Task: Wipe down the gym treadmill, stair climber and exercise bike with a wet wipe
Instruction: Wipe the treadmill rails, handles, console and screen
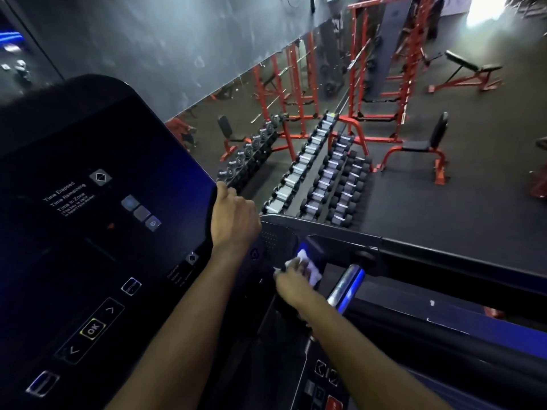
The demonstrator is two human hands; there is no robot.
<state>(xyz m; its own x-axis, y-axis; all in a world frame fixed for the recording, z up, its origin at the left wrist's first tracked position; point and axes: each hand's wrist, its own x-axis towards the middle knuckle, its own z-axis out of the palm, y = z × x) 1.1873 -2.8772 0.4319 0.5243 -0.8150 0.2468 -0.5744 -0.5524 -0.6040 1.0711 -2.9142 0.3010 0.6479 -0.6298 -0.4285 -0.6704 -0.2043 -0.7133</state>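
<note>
I see the left hand (233,220) and right hand (293,287) bare; the left forearm (183,321) and right forearm (370,350) are bare also.

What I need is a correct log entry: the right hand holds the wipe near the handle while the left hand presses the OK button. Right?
No. The head view shows the left hand gripping the edge of the console, not pressing OK; the right hand does hold the wipe near the handle.
</note>
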